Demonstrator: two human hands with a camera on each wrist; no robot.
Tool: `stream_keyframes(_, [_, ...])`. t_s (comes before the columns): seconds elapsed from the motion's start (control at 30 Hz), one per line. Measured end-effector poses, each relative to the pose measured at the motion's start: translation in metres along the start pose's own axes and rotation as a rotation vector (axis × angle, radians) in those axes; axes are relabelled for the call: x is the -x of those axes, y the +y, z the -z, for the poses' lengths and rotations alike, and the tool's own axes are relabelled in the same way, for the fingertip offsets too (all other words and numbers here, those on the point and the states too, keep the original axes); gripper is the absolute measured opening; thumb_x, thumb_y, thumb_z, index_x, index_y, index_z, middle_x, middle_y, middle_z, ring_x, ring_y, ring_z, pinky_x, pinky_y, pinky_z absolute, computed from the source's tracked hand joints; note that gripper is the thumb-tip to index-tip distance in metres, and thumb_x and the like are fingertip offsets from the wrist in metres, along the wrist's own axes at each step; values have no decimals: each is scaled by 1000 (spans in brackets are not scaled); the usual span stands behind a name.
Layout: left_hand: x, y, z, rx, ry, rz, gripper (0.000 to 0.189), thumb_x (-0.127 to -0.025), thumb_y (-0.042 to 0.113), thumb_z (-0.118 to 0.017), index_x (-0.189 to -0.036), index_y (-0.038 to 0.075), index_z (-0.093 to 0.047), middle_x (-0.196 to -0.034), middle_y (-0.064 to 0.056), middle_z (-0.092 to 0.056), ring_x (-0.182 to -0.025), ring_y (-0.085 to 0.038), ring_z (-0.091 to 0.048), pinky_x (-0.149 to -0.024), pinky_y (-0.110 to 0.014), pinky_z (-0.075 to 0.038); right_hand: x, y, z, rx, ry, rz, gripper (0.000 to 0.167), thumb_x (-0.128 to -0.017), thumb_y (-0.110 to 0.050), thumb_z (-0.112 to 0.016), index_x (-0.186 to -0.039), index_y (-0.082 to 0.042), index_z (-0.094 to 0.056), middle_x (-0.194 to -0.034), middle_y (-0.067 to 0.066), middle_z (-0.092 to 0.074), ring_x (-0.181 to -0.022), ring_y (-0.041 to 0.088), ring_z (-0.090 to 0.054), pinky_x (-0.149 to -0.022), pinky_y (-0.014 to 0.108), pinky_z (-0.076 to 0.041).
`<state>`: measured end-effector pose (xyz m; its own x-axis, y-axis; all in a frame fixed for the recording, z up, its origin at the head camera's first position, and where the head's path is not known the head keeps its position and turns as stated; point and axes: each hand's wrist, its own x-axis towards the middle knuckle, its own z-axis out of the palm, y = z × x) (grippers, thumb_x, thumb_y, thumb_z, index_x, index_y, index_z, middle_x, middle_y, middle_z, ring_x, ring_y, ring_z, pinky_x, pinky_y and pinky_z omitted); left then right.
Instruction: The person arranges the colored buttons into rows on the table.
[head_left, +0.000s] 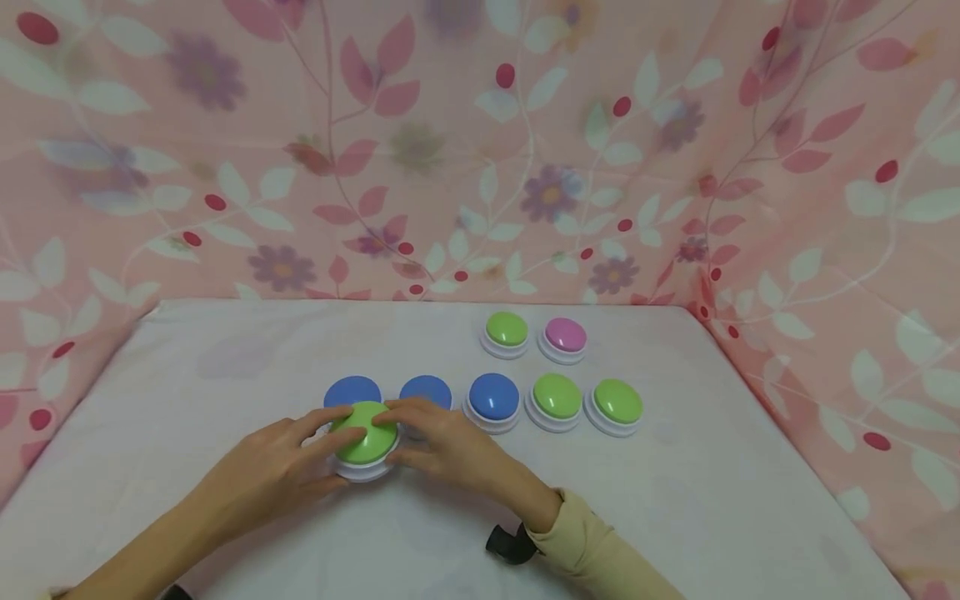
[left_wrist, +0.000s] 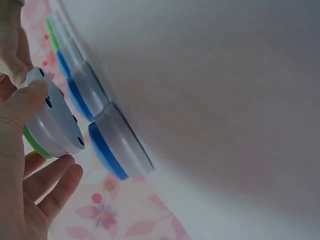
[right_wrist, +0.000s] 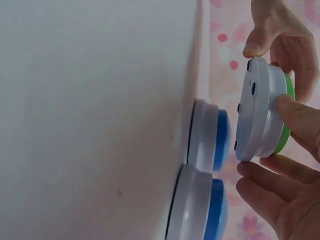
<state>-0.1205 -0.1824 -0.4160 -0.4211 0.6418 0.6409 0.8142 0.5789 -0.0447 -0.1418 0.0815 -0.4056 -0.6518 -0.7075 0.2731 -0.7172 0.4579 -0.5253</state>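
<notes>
A round push button with a green dome and white base (head_left: 366, 442) is held up off the table between both hands. The left hand (head_left: 262, 471) grips its left side, thumb on the underside of the base. Gripping the right side is the right hand (head_left: 453, 442), its thumb against the white side in the right wrist view. Small dark dots show on the base's underside (left_wrist: 57, 112). Just behind the held button stand two blue buttons, a left one (head_left: 351, 388) partly hidden by it and a second (head_left: 427, 389) partly hidden by the right hand.
The row continues right with a blue button (head_left: 493, 397) and two green buttons (head_left: 557, 396), (head_left: 617, 402). Farther back stand a green button (head_left: 507, 329) and a pink button (head_left: 566, 335). White cloth covers the table (head_left: 712, 500); a floral curtain (head_left: 450, 167) surrounds it.
</notes>
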Motion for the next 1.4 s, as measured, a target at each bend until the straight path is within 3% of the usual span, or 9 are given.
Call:
stream_keyframes(0.33, [20,3,2,-7,-47,-34,51,-102,57,-35,-115,20,-68,-115,-9,-63,-85,-22,-69,-68,-37,-58,-1,-12,-16,111,-40,47,42,-91,-29,-73,-130,-19,-61,-137,1,-57,-127,8,-55,-102,17,-43])
stream_keyframes(0.53, [27,4,3,16,-34,-54,48,-99,58,-44,-117,21,-68,-115,-9,-63,-84,-23,-68,-66,-36,-58,0,-17,-22,156,-73,44,43,-92,-32,-71,-132,-21,-60,-137,-2,-57,-127,6,-53,-104,18,-42])
stream_keyframes(1.03, [29,3,0,30,-141,-39,46,-93,57,-57,-118,19,-65,-118,-6,-61,-82,-18,-67,-63,-31,-57,0,-18,-23,112,-177,-37,41,-95,-25,-68,-134,-20,-59,-139,-4,-57,-130,4,-50,-105,19,-41])
stream_keyframes(1.17, [28,4,0,35,-198,-22,52,-75,45,-84,-116,20,-65,-117,-6,-60,-83,-18,-67,-62,-30,-58,-1,-19,-25,112,-238,-76,45,-95,-25,-67,-139,-23,-54,-144,-5,-52,-132,4,-47,-105,20,-42])
stream_keyframes(1.27, [25,5,1,47,-243,-10,66,-59,35,-92,-117,21,-64,-117,-5,-59,-84,-17,-66,-61,-30,-58,0,-19,-26,129,-258,-89,50,-94,-25,-68,-141,-25,-51,-147,-4,-50,-132,4,-48,-103,21,-44])
stream_keyframes(1.4, [23,6,3,74,-292,19,64,-60,37,-92,-116,23,-64,-117,-4,-58,-86,-16,-65,-61,-29,-57,2,-19,-26,134,-276,-94,54,-93,-26,-70,-142,-27,-48,-148,-3,-48,-128,5,-51,-100,22,-46])
